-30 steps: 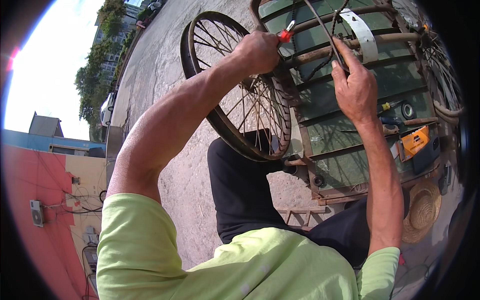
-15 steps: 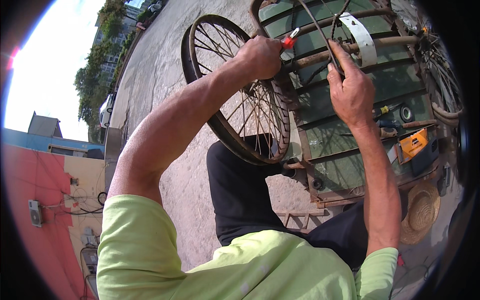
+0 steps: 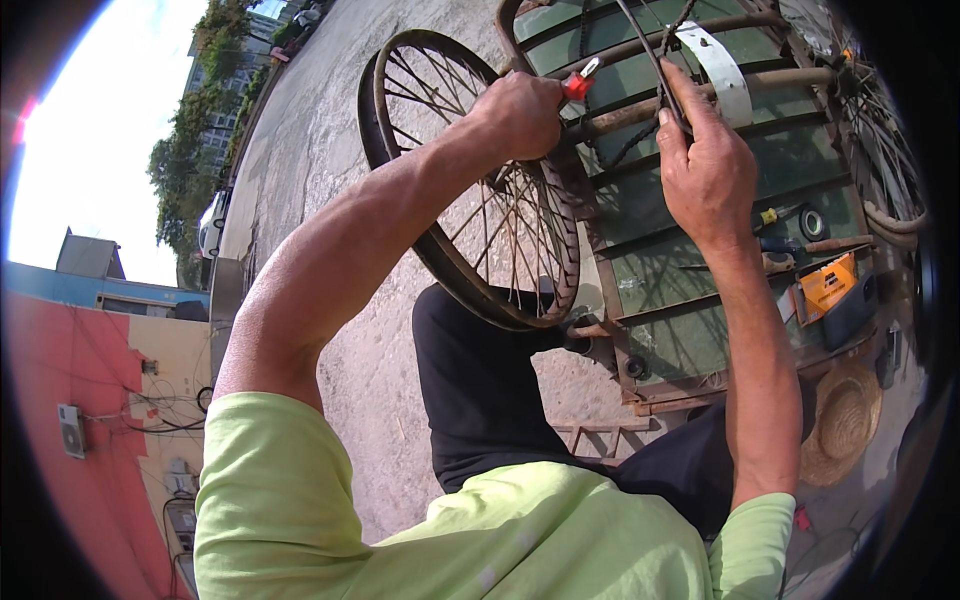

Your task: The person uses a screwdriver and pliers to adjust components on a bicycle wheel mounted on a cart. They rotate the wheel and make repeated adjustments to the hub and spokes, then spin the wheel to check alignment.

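My left hand [image 3: 517, 115] is closed around a red-handled tool [image 3: 577, 87] with a short, bright metal tip. Most of its handle is hidden in my fist, so its exact kind does not show. That fist is above the hub of a spoked wheel [image 3: 497, 316], whose tyre is worn and dark. To the right, my right hand [image 3: 708, 180] pinches a thin dark rod [image 3: 642, 40] between thumb and forefinger. The rod runs up out of the top of the picture. A rusty chain [image 3: 632, 148] hangs beside it, near a rusty frame tube [image 3: 625, 120].
Under my right arm, a slatted green cart bed [image 3: 660, 285] carries a yellow-handled screwdriver [image 3: 770, 216], a black ring [image 3: 812, 222] and an orange box [image 3: 829, 285]. A pale curved strip [image 3: 722, 75] crosses the tubes. A straw hat [image 3: 842, 425] lies at the lower right.
My right hand has shifted slightly right and down, and the thin rod's upper part has moved right with it. My left hand and the red-handled tool stay nearly in place.
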Motion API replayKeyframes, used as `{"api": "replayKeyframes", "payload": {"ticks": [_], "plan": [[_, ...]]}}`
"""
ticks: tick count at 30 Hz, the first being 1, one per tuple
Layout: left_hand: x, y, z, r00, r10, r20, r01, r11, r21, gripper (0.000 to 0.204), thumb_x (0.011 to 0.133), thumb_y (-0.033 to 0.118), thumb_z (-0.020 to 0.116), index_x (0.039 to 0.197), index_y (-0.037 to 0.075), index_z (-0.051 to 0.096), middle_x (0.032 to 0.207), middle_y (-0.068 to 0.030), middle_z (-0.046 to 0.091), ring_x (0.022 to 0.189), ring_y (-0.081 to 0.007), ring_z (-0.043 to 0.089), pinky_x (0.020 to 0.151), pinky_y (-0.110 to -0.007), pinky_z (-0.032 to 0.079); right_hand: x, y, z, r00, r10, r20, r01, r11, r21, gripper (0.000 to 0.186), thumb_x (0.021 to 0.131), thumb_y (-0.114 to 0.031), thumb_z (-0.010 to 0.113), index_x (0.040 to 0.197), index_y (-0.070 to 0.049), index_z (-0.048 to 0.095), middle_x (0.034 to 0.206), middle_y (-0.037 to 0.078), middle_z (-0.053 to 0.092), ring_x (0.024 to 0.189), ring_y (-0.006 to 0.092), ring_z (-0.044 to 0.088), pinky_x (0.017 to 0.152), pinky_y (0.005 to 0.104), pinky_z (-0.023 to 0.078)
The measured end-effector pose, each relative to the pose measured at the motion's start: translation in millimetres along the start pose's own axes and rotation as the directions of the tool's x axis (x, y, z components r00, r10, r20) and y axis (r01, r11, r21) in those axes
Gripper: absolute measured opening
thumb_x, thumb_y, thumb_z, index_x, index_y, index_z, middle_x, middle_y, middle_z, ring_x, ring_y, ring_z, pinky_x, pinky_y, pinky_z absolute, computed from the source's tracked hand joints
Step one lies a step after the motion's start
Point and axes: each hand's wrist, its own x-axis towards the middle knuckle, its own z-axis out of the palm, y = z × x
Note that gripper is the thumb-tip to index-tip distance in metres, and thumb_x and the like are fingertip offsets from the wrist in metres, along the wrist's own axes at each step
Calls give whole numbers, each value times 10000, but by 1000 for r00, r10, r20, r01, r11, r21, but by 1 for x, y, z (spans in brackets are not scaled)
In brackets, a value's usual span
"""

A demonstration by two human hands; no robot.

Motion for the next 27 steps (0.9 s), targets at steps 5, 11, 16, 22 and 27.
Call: {"api": "replayKeyframes", "payload": {"ticks": [5,11,16,22,27], "plan": [[-2,3,-4,1000,14,-16,-14,1000,-6,333,926,93,594,1210,44,759,1081,-227,778,1039,-359,770,915,-445,632,-3,1,1,999,8,48,-8,1000,-1,483,971,-104,697,1450,-154,655,1192,162,775,1027,360,761,853,442,611],[-1,-3,1,999,0,-54,0,1000,-1,333,927,105,589,1201,23,759,1087,-235,779,1031,-369,776,909,-452,640,-6,3,5,998,-13,62,11,1000,22,476,976,-117,693,1449,-146,652,1170,171,779,1008,374,762,852,445,611],[-2,-1,-2,1000,3,-29,-2,1000,21,340,921,110,598,1205,13,758,1089,-233,781,1025,-373,779,911,-453,642,-7,6,6,998,-26,64,24,999,31,475,979,-120,690,1452,-145,651,1166,171,780,996,376,763,854,448,611],[0,-2,3,999,1,-53,0,1000,23,332,920,112,603,1193,13,763,1084,-230,783,1016,-362,784,910,-439,647,-10,6,10,997,-68,33,68,998,1,517,964,-120,706,1473,-185,645,1126,155,783,945,362,763,803,439,619],[-3,-1,2,999,-4,-46,5,1000,23,310,915,103,612,1168,14,769,1072,-222,787,1020,-354,785,907,-435,648,-16,2,15,992,-74,98,79,995,-52,561,943,-109,727,1486,-220,641,1050,135,782,891,349,758,753,443,618]]}}
